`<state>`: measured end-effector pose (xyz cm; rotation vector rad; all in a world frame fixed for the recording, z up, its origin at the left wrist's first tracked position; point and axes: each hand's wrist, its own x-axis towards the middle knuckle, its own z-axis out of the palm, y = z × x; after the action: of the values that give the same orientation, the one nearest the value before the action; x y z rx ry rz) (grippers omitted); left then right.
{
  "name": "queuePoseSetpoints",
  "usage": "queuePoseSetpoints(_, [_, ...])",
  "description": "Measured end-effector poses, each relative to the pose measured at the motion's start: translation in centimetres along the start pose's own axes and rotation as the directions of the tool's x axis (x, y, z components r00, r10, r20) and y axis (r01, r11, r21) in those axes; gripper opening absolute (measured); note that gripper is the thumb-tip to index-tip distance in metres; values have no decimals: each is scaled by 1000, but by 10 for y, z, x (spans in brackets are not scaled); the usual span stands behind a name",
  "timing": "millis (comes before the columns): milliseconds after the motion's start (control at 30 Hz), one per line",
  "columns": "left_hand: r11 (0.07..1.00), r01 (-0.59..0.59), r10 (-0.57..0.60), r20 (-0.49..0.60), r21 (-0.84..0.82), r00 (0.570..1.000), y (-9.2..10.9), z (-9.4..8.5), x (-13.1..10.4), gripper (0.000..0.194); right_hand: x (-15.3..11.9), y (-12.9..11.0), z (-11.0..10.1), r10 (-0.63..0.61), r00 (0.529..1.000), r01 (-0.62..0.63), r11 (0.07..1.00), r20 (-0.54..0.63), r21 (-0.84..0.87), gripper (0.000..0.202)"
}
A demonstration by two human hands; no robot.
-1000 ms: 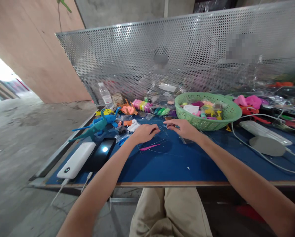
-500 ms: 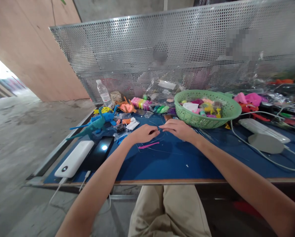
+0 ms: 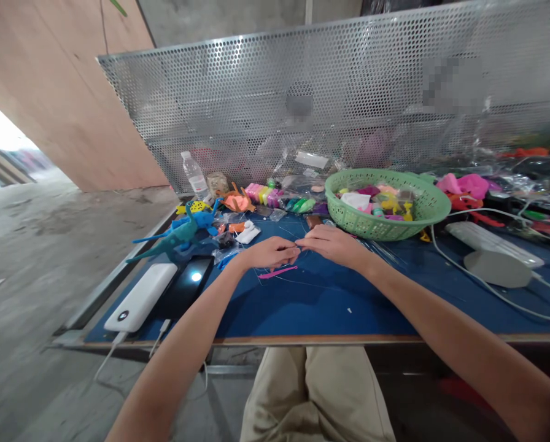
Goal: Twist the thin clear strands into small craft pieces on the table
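My left hand (image 3: 274, 253) and my right hand (image 3: 329, 243) meet fingertip to fingertip above the middle of the blue table. Both are closed in a pinch. Whatever lies between the fingers is too small and too covered to name. Thin wire-like strands stick out around the hands and lie on the tabletop. A pink flat plastic tool (image 3: 277, 272) with a narrow tip rests just below my left hand.
Left on the blue table (image 3: 298, 313) are a teal dinosaur figure (image 3: 183, 233), a white power bank (image 3: 141, 298) and a black phone (image 3: 189, 288). Behind stand coloured clay packs (image 3: 263, 195), a bottle (image 3: 194, 175) and a green basket (image 3: 385, 228). A cable and grey disc (image 3: 498, 268) lie right.
My left fingers have curled in and closed up against the right fingertips. Both hands sit slightly lower in view, and the gap between them has narrowed.
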<state>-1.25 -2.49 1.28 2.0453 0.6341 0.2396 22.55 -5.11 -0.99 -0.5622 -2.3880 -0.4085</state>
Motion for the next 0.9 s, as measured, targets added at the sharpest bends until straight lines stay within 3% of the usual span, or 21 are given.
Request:
queuePoseSetpoints(100, [989, 23, -8, 102, -146, 995, 2, -4, -2, 48, 1, -5, 0, 103, 993, -95, 985, -49, 143, 21])
queuePoseSetpoints(167, [978, 16, 0, 77, -208, 997, 3, -6, -3, 48, 3, -9, 1, 321, 940, -267, 905, -119, 333, 17])
queuePoseSetpoints(267, [964, -24, 24, -5, -265, 1000, 4, -6, -4, 46, 8, -12, 2, 646, 757, -424, 599, -98, 679, 31])
queuePoseSetpoints(333, [957, -48, 40, -33, -287, 999, 5, -4, -4, 45, 11, -13, 2, 705, 709, -411, 419, -5, 810, 32])
queuePoseSetpoints(400, [948, -68, 55, -50, -309, 997, 7, -1, -3, 46, 13, -14, 3, 689, 722, -396, 341, 61, 852, 27])
queuePoseSetpoints(633, [917, -85, 69, -54, -391, 996, 4, 11, 5, 48, 11, -13, 10, 665, 744, -362, 321, 64, 875, 24])
queuePoseSetpoints(900, [970, -142, 127, -89, -196, 988, 6, 9, 3, 47, 9, -10, 11, 669, 741, -363, 329, 56, 872, 25])
